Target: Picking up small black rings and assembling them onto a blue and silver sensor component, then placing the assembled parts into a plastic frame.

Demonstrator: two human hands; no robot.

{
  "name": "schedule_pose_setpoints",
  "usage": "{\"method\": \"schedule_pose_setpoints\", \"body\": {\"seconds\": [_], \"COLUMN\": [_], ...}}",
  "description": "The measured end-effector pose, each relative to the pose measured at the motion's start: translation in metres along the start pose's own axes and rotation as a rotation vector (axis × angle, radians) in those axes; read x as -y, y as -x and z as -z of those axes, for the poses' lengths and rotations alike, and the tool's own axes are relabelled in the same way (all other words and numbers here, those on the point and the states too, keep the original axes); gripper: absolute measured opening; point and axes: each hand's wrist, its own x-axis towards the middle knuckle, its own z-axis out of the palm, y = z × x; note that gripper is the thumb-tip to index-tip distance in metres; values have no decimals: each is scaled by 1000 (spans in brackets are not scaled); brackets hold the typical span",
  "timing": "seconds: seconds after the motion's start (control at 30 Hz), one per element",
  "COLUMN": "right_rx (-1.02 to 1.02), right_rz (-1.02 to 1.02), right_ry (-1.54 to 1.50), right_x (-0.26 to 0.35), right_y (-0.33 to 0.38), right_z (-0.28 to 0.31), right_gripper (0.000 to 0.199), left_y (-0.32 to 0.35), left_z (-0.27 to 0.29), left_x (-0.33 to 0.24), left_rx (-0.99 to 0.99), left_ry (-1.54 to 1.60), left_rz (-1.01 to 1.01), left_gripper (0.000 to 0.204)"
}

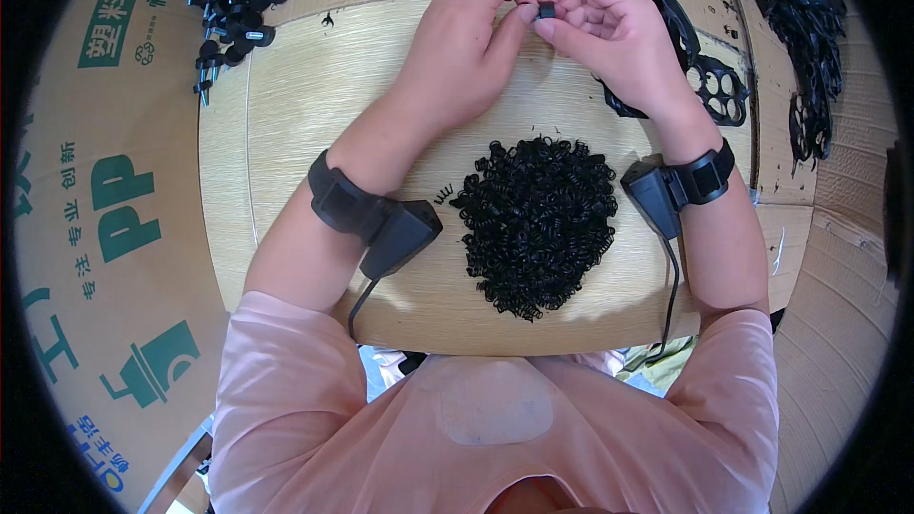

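Note:
At the far middle of the table, my left hand [476, 33] and my right hand [609, 33] meet fingertip to fingertip. Between them is a small black part [546, 9], pinched by the thumb and fingers of both hands. It is mostly covered, and its exact kind cannot be made out. Nearer to me, between my forearms, lies a round pile of small curled black pieces [538, 228], like little rings or clips. A few of them have strayed beside its left edge.
Black round-headed knobs with metal screws [248, 0] are heaped at the far left. Black perforated sheet scrap [719, 90] lies by my right hand, with more black scrap [790, 19] beyond it. Cardboard walls [124, 228] flank the wooden table [305, 67]. Black cabled bands circle both forearms.

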Motion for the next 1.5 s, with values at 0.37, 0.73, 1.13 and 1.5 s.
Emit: {"method": "schedule_pose_setpoints", "body": {"seconds": [0.37, 0.73, 1.13, 1.5], "right_rx": [-10, -31, 89, 153], "right_rz": [-52, -16, -50, 11], "right_ry": [-506, -517, -648, -717], "right_x": [-5, 2, 7, 3], "right_y": [-9, -9, -10, -8], "right_z": [21, 15, 23, 20], "right_gripper": [24, 28, 35, 31], "left_y": [1, 3, 4, 0], "left_z": [7, 16, 19, 7], "left_x": [-6, -4, -17, -10], "left_rx": [82, 143, 568, 4], "left_ry": [65, 486, 952, 853], "left_rz": [-191, -15, 218, 234], "left_gripper": [10, 6, 6, 18]}}
